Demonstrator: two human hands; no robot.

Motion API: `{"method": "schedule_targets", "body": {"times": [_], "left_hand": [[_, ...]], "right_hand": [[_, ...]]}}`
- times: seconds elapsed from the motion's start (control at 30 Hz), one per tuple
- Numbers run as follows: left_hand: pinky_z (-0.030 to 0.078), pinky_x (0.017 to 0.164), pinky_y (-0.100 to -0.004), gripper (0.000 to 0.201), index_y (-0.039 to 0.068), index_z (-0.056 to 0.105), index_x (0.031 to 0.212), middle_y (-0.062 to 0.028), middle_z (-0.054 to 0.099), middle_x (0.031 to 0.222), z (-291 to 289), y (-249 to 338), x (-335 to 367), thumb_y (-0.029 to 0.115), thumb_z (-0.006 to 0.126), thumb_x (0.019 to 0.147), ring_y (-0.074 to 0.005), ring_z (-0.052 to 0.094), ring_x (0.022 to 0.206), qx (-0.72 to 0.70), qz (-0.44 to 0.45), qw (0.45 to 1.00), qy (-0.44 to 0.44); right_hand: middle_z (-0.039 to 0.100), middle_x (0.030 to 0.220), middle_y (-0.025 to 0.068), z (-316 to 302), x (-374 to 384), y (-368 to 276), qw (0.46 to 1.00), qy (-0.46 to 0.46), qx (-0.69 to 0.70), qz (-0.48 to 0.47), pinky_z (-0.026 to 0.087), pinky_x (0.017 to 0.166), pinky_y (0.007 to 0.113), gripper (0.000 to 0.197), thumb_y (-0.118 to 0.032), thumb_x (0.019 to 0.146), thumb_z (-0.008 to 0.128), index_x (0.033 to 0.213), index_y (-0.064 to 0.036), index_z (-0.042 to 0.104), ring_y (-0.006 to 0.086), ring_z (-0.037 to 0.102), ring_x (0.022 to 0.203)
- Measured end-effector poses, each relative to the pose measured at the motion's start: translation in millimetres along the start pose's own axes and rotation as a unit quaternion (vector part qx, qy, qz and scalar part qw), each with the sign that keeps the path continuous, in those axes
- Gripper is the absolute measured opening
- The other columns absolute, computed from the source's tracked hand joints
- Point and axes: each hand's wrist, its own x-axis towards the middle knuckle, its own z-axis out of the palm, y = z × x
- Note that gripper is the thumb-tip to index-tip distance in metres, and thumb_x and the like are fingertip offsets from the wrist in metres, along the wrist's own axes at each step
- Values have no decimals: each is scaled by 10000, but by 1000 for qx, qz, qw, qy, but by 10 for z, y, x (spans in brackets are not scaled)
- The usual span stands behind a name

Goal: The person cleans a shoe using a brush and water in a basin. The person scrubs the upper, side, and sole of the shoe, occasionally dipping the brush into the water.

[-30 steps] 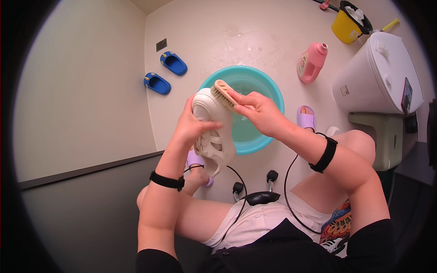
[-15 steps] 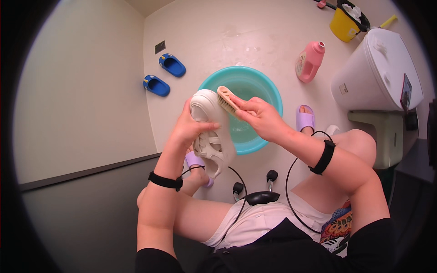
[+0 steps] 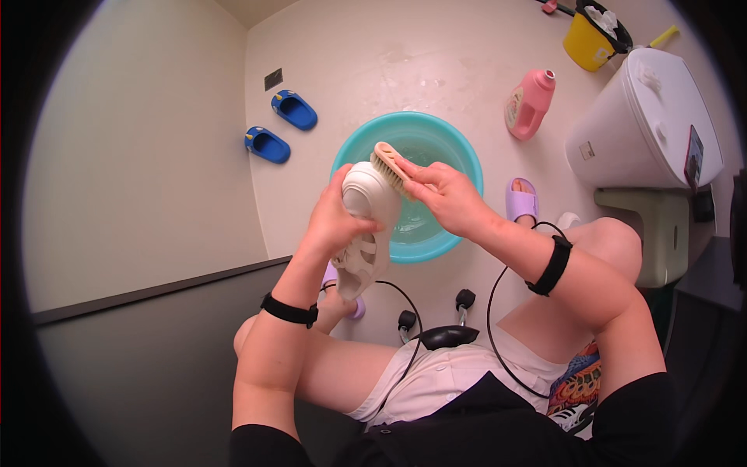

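My left hand (image 3: pixel 333 218) is closed around a white clog-style shoe (image 3: pixel 373 198) with cut-outs in its upper. The shoe's rounded end points away from me, tilted over the near left side of a turquoise basin (image 3: pixel 472 159) that holds water. In my right hand (image 3: pixel 451 198) is a scrubbing brush (image 3: pixel 387 158) with a pale pink back and light bristles. The bristles press on the right side of the shoe's rounded end. My fingers cover the brush's near part.
Blue slippers (image 3: pixel 294 110) lie by the left wall. To the right of the basin stand an uncapped pink bottle (image 3: pixel 531 105) and a white lidded bin (image 3: pixel 638 124). A yellow bucket (image 3: pixel 588 43) is at the far right. Black cables (image 3: pixel 490 311) hang near both arms.
The shoe has turned, and its rounded end has shifted right and slightly toward me. My left hand turned with it. The brush stays against the shoe's right side.
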Motion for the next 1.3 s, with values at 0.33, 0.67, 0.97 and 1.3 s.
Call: {"method": "schedule_targets", "body": {"times": [0.33,0.67,0.97,1.3], "left_hand": [[484,990,-397,1036,50,418,1416,-164,581,1239,197,-53,-57,54,888,493,-335,585,1138,200,51,978,34],[470,1014,-395,1075,77,378,1451,-149,549,1324,286,-34,-88,122,897,510,-319,561,1208,202,-4,979,-10],[517,961,-373,1008,53,405,1411,-105,599,1253,-70,-236,122,24,894,531,-227,599,1145,-69,-17,997,27],[552,907,-397,957,4,366,1376,-146,576,1227,-250,-238,202,-14,894,577,-261,610,1104,-211,-24,977,18]], "right_hand": [[710,964,147,-5,60,-56,999,-11,-11,38,510,762,345,374,-251,971,564,1342,-223,601,243,656,794],[717,1071,142,99,278,1,999,-2,25,24,520,850,345,376,-246,972,565,1346,-218,601,254,686,951],[713,998,141,56,121,-100,1000,-5,-9,10,511,778,329,398,-236,973,573,1370,-258,576,218,657,839],[590,902,109,67,-159,164,999,-29,-25,38,490,808,346,400,-250,978,574,1376,-284,572,225,594,851]]}}
